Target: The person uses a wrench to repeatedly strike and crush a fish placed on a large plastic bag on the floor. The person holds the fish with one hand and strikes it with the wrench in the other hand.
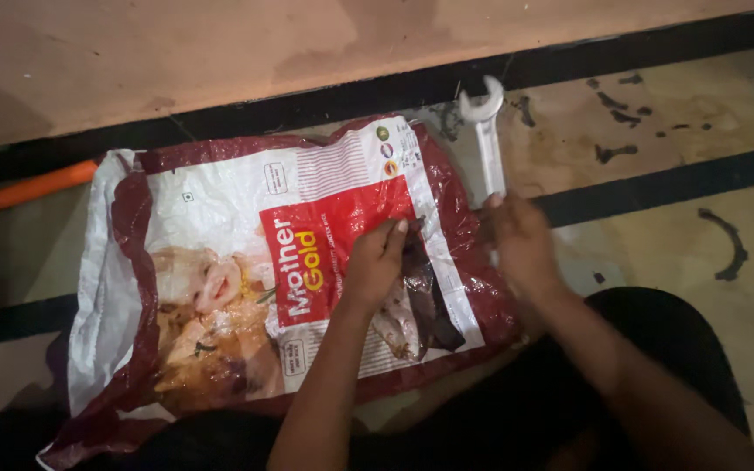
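Tiled floor, printed sack spread; left hand pinching dark part at sack's right edge; right hand gripping open-end spanner, unapplied.

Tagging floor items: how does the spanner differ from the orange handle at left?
The spanner is silvery and short, its open jaw pointing up; the orange handle is a plain bar running out of frame. The right hand grips the spanner; the handle lies untouched beyond the sack. Both are slim and straight.
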